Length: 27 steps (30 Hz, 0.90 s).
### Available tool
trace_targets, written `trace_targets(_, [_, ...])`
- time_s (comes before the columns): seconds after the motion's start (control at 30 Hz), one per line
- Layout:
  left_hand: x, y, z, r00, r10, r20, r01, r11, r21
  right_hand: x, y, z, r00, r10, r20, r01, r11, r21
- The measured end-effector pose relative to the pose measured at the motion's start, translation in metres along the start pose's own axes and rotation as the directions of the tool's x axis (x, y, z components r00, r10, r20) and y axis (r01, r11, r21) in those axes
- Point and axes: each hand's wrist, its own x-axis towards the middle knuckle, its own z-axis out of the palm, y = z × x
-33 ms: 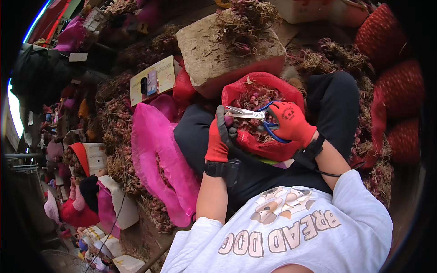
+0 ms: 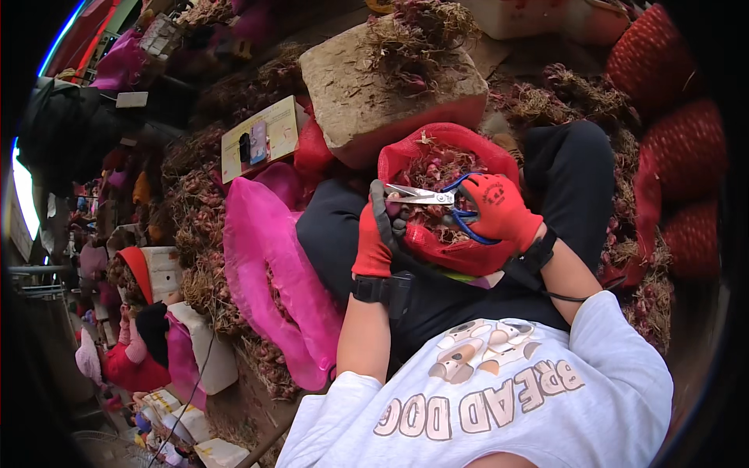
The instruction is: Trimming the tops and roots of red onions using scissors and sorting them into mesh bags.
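My left hand, in a red glove with dark grey fingers, is closed around a small purple shallot. The fingers hide much of the shallot. Across from it my right hand, in a matching glove, grips blue-handled scissors. Their blades are slightly parted and point left, with the tips at the shallot and the left fingers. Beneath both hands a red mesh bag sits between my legs, its mouth wide. Loose shallots and dry trimmings fill it.
A worn foam block bearing dried shallot bunches stands ahead. Left of it lies a box with a phone on top. A pink mesh bag rests by my left leg. Full red sacks are stacked right. Another person is far left.
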Motion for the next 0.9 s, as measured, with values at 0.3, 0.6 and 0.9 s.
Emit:
trace_targets(0.3, [0.01,-0.01,-0.003,0.997,0.06,0.056,-0.065,0.993,0.099,-0.008,0.023,0.011,0.971,0.089,0.22,-0.069,0.993,-0.094])
trace_targets(0.6, [0.023,-0.005,-0.02,0.832,-0.275,0.483,0.429,0.87,-0.244,-0.004,0.016,0.004,1.0,0.018,0.024,-0.019,0.999,0.044])
trace_targets(0.9, [0.003,-0.007,0.009,0.959,0.221,0.177,-0.244,0.961,0.126,-0.006,0.024,0.008,0.943,0.304,0.134,-0.326,0.926,0.193])
